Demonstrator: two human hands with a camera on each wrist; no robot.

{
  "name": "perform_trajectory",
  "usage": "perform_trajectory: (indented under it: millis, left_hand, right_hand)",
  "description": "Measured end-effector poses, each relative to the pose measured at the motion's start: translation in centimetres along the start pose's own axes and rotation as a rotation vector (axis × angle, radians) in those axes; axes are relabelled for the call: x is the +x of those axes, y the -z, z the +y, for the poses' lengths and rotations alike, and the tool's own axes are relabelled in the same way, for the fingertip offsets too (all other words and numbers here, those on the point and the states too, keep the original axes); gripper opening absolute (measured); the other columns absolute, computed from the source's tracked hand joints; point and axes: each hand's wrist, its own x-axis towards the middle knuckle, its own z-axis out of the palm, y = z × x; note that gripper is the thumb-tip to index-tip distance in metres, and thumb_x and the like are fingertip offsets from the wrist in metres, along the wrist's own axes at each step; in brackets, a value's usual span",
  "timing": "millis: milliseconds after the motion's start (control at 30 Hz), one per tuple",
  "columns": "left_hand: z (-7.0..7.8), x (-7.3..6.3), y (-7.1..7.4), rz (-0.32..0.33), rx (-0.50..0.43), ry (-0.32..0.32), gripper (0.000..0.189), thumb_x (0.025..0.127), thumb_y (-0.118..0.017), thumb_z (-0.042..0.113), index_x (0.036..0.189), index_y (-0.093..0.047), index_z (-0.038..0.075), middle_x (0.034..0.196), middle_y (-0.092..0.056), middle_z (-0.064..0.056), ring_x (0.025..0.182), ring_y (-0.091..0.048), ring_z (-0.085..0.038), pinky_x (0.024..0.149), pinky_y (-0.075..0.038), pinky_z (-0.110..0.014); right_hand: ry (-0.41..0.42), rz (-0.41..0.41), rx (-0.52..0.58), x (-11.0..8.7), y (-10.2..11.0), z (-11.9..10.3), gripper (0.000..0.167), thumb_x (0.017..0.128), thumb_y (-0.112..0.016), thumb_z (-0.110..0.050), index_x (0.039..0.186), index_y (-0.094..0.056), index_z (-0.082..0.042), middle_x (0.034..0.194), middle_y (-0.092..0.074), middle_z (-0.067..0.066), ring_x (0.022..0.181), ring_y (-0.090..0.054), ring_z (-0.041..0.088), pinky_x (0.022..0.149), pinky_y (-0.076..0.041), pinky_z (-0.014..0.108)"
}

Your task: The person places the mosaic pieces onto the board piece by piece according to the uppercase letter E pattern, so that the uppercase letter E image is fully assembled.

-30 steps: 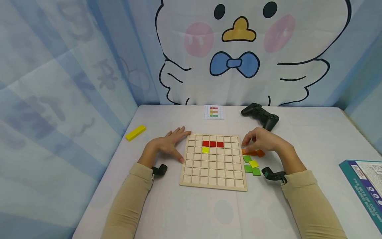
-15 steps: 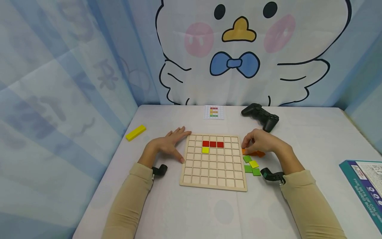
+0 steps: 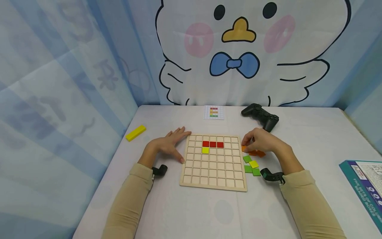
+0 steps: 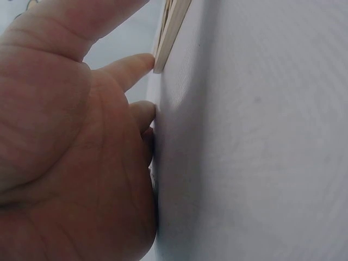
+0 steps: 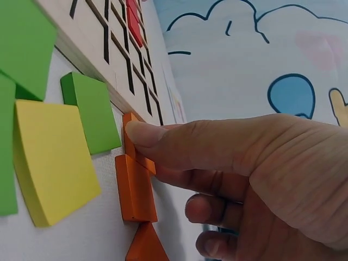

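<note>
A wooden grid board (image 3: 209, 171) lies flat, with three red tiles (image 3: 213, 144) in a row and one yellow tile (image 3: 205, 150) below the leftmost. My left hand (image 3: 167, 145) has its fingers spread, and its thumb and fingertips touch the board's left edge. Beside the right edge, my right hand (image 3: 263, 139) pinches an orange tile (image 5: 130, 152) between thumb and index finger. More orange tiles (image 5: 136, 187) lie right by it, partly under the hand in the head view. Nearer me lie several green tiles (image 3: 247, 159) and a loose yellow tile (image 3: 254, 164).
Behind the board are a small pattern card (image 3: 214, 112) and a black game controller (image 3: 260, 117). A yellow block (image 3: 135, 132) lies at the far left. On the right, a teal box (image 3: 362, 186) reaches the frame's edge. Curtains (image 3: 68, 99) enclose the table.
The orange tile in my right hand has slid slightly away from me along the board's right edge, apart from the other orange tiles. My left hand has stayed in place.
</note>
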Motion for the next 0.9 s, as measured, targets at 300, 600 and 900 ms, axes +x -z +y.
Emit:
perform_trajectory:
  millis: [300,600,900]
  left_hand:
    - [-0.17,0.11,-0.01,0.0,-0.009,-0.01,0.131,0.068,-0.092,0.055,0.169,-0.013,0.031,0.177,0.009,-0.004,0.163,0.013,-0.025,0.131,0.007,-0.052]
    - [-0.46,0.28,-0.12,0.003,-0.003,-0.012,0.131,0.068,-0.092,0.057,0.169,-0.012,0.032,0.177,0.01,-0.003,0.163,0.013,-0.024,0.131,0.007,-0.052]
    - [-0.41,0.23,-0.11,0.0,-0.01,-0.014,0.131,0.068,-0.093,0.055,0.169,-0.012,0.031,0.177,0.01,-0.004,0.163,0.014,-0.024,0.131,0.008,-0.052]
  right_hand:
    - [0.043,-0.003,0.002,0.02,-0.14,-0.16,0.015,0.087,-0.083,-0.013,0.096,-0.072,-0.013,0.091,-0.064,0.004,0.086,-0.055,0.023,0.073,-0.046,0.034]
    - [0.075,0.001,-0.005,0.1,-0.22,-0.29,0.012,0.088,-0.081,-0.011,0.096,-0.072,-0.013,0.089,-0.065,0.002,0.087,-0.055,0.022,0.077,-0.044,0.035]
    - [0.096,0.02,0.014,-0.2,0.12,-0.51,0.005,0.094,-0.073,-0.007,0.097,-0.071,-0.01,0.088,-0.064,0.004,0.08,-0.056,0.021,0.069,-0.048,0.033]
